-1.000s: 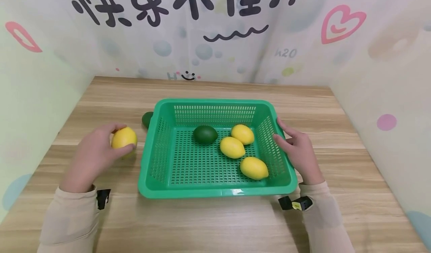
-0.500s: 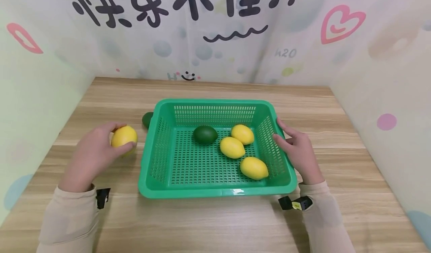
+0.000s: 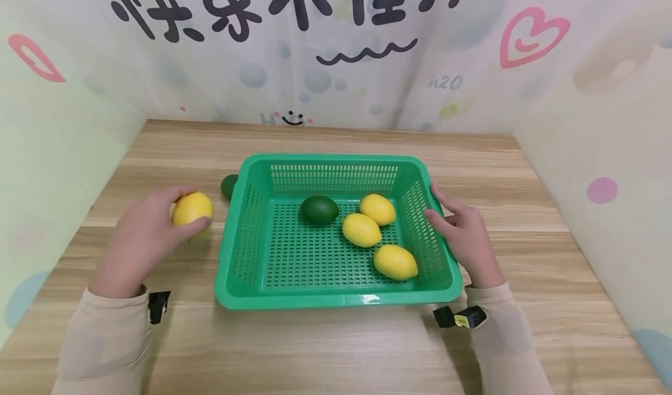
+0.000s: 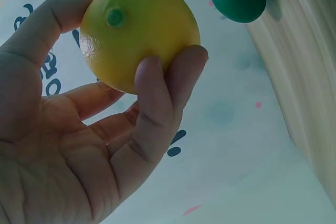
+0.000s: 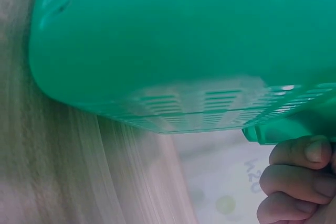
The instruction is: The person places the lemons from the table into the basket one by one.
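My left hand [image 3: 144, 231] pinches a yellow lemon [image 3: 192, 209] between thumb and fingers, left of the green basket [image 3: 336, 301]. The lemon's green stem spot shows in the left wrist view, where the fingers curl round the lemon [image 4: 142, 30]. On the basket's right side my right hand [image 3: 466, 237] grips the rim, thumb on the inner side. Its curled fingers [image 5: 296, 182] appear at the lower right of the right wrist view, outside the basket wall [image 5: 184, 40]. Inside the basket lie a dark green avocado-like fruit [image 3: 319, 210] and several lemons [image 3: 395, 262].
Another dark green fruit [image 3: 228, 186] lies on the wooden table [image 3: 325, 348], by the basket's left rim and partly hidden behind it. A printed wall cloth [image 3: 220, 86] stands behind the table, and pale side walls [image 3: 593, 121] flank it.
My left hand has shifted slightly up the view with the lemon in its fingers. The right hand, the basket and the fruit in it look unmoved.
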The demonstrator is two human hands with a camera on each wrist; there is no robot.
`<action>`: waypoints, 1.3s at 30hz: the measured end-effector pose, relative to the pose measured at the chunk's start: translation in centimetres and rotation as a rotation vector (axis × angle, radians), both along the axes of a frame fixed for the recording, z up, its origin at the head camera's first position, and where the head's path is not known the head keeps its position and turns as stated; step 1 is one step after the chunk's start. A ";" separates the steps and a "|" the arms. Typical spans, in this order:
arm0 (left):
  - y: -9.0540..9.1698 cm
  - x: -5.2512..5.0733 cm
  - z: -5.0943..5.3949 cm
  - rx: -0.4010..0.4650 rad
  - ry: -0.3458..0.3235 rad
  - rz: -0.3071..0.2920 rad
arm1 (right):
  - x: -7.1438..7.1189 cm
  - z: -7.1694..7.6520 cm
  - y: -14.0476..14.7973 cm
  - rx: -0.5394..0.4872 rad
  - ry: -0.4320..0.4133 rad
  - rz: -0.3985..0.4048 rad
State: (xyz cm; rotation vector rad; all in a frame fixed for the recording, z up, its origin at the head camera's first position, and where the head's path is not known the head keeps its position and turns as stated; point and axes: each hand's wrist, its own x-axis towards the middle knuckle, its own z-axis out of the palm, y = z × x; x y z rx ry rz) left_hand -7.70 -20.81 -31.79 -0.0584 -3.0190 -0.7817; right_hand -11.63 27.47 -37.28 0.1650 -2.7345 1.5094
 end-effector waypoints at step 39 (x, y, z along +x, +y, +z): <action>3.0 0.2 2.5 0.015 0.132 0.001 | 0.0 -0.1 0.0 -0.021 -0.013 -0.006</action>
